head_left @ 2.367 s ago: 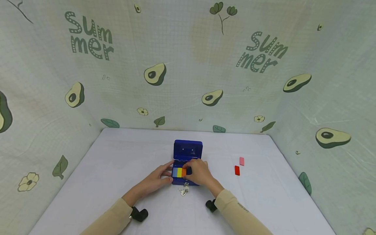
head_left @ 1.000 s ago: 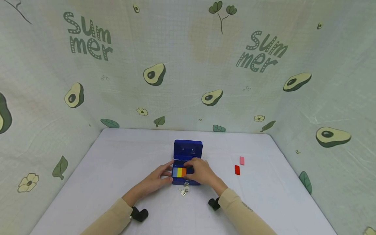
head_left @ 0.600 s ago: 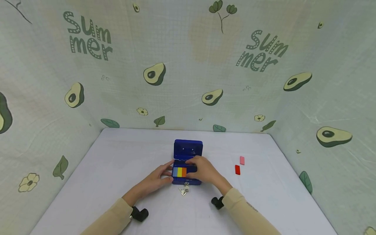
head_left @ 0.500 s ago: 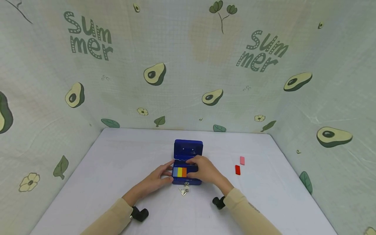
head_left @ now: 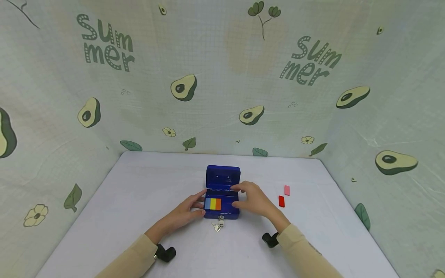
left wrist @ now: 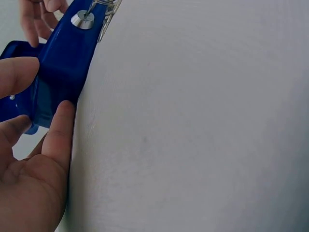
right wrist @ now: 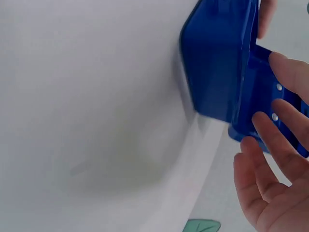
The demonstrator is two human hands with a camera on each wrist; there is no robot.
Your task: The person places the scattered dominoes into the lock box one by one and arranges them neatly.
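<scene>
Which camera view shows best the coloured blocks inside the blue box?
The head view: the coloured blocks lie in the open blue box, seen from above. Both wrist views show only the box's blue outside, so the blocks are hidden.

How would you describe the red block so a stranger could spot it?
On the white table, look right of the open blue box, past the right hand. Two small blocks lie there apart from everything else; the red block is the nearer one, the pink block behind it.
</scene>
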